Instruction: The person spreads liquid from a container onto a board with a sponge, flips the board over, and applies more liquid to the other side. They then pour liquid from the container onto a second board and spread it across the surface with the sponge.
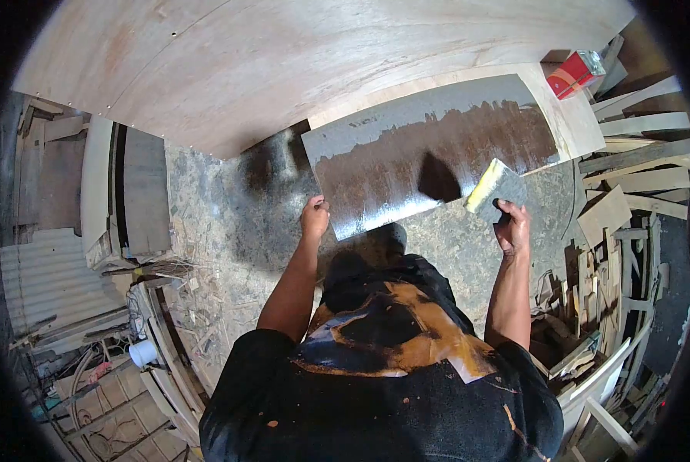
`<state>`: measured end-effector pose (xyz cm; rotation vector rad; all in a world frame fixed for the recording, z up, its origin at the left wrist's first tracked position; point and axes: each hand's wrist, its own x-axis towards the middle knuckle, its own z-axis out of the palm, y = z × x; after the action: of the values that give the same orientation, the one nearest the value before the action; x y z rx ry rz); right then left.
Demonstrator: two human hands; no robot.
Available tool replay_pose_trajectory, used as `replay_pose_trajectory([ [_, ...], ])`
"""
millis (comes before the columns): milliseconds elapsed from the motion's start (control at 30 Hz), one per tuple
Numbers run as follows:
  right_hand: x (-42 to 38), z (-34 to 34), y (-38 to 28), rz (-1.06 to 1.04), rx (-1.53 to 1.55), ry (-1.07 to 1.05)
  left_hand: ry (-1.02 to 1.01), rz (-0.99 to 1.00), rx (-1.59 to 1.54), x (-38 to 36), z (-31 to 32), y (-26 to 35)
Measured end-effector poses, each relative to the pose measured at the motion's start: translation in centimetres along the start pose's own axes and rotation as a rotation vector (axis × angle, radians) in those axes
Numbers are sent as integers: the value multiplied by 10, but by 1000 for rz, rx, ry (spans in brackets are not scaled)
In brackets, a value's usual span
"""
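Note:
A rectangular sheet lies in front of me, its near part coated in wet, shiny brown and its far strip dull grey. My left hand is closed on the sheet's left edge close to the near corner. In my right hand is a flat grey spreader with a yellowish edge, gripped between thumb and fingers. It is just off the sheet's near right edge, and its dark shadow falls on the coating.
Pale plywood lies under the sheet, with a red can on its right end. A large plywood panel spans the far side. Wood offcuts crowd the right; boards stand at left. The concrete floor is stained.

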<state>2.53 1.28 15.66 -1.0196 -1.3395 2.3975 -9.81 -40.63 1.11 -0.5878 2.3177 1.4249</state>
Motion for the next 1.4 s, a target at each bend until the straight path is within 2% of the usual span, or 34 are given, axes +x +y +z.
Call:
replay_pose_trajectory([
  [67, -8, 6, -3, 23, 1, 8, -164, -141, -402, -1, 0, -1],
  [200, -20, 14, 1, -37, 51, -9, -84, -105, -259, -1, -2, 22],
  [267, -41, 26, -1, -51, 93, 14, 55, 236, 72, 37, -9, 21],
  [300, -50, 27, 2, -53, 118, 14, 71, 403, 168, 43, -17, 43],
  [333, -57, 26, 3, -68, 140, 10, 51, 430, 164, 66, -18, 54],
  [400, -62, 3, 25, -144, 117, 91, 0, 637, 414, 111, -19, 73],
  [467, -98, -2, 30, -103, 172, 118, 4, 752, 622, 144, -15, 87],
  [533, -144, 13, 21, -214, 180, 221, -123, 730, 790, 186, -8, 82],
  [600, -188, 0, 23, -267, 239, 334, -147, 744, 995, 193, -4, 91],
  [633, -207, -33, 40, -304, 217, 346, -184, 741, 1001, 191, -4, 97],
  [667, -229, -19, 36, -318, 248, 442, -212, 733, 1013, 187, -6, 102],
  [733, -259, -31, 57, -323, 372, 526, -235, 649, 978, 182, -12, 106],
  [767, -268, -35, 68, -339, 394, 551, -251, 680, 991, 183, -16, 107],
  [867, -289, -31, 90, -336, 447, 685, -380, 563, 798, 227, -10, 84],
  [900, -292, -26, 95, -342, 453, 691, -453, 510, 805, 228, -11, 89],
  [933, -292, -21, 97, -345, 461, 691, -461, 536, 814, 230, -13, 93],
  [1000, -293, -17, 97, -347, 482, 681, -687, 431, 608, 232, -16, 95],
  [1033, -292, -18, 97, -341, 470, 679, -693, 444, 610, 216, -18, 104],
  [1100, -291, -31, 102, -333, 464, 657, -768, 141, 549, 164, -34, 128],
  [1133, -292, -29, 98, -338, 464, 659, -770, 145, 548, 161, -36, 129],
  [1200, -297, -24, 88, -354, 454, 631, -1254, 38, 339, 154, -45, 132],
  [1233, -301, -25, 86, -356, 454, 632, -1335, 7, 233, 145, -46, 133],
  [1267, -305, -27, 84, -366, 459, 670, -1336, 9, 233, 133, -47, 134],
  [1333, -313, -42, 85, -386, 469, 697, -1275, -106, 47, 106, -45, 138],
  [1367, -319, -55, 86, -405, 500, 695, -1306, -177, 17, 139, -31, 113],
  [1400, -326, -69, 86, -421, 531, 694, -1303, -169, 18, 115, -26, 116],
])
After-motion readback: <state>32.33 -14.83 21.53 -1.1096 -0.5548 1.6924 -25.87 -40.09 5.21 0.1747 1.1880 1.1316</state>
